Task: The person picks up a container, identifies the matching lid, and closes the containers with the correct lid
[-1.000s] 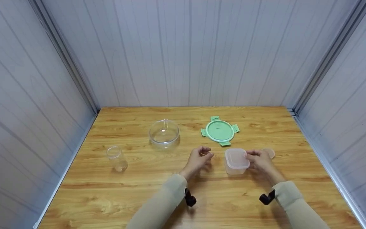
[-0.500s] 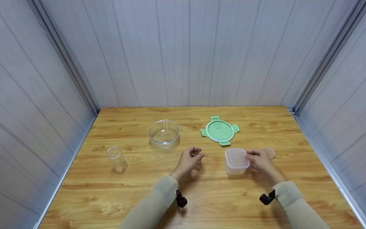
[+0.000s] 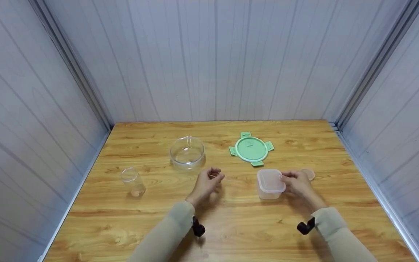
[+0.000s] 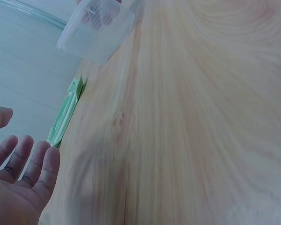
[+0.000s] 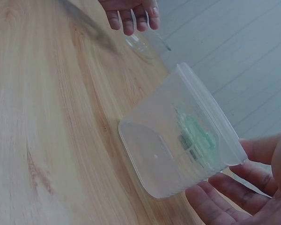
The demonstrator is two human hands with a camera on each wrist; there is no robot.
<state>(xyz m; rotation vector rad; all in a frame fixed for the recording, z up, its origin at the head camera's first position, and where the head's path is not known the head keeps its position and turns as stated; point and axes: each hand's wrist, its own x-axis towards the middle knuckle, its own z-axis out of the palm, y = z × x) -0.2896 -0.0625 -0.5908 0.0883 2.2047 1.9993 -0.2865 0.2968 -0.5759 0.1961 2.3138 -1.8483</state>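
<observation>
A translucent square plastic food container [image 3: 270, 187] with a lid [image 3: 271, 181] on it stands upright on the table, right of centre. My right hand [image 3: 298, 183] holds it by its right side, the thumb at the lid's edge and the fingers against the wall, as the right wrist view shows. My left hand [image 3: 205, 185] is apart from it to the left, fingers loosely bent and holding nothing. In the left wrist view the fingers [image 4: 35, 164] of that hand are spread in the air. A clear round glass bowl [image 3: 187, 162] stands just beyond the left hand.
A green round lid [image 3: 251, 149] with side flaps lies behind the container. At the left a clear glass jar [image 3: 134, 183] stands on the wooden table [image 3: 107, 225]. A small round translucent disc [image 3: 308, 174] lies beyond the right hand. Pale panel walls [image 3: 209, 62] enclose the table.
My left hand has moved left, away from the plastic container, towards the glass bowl. The right hand and the container have stayed in place.
</observation>
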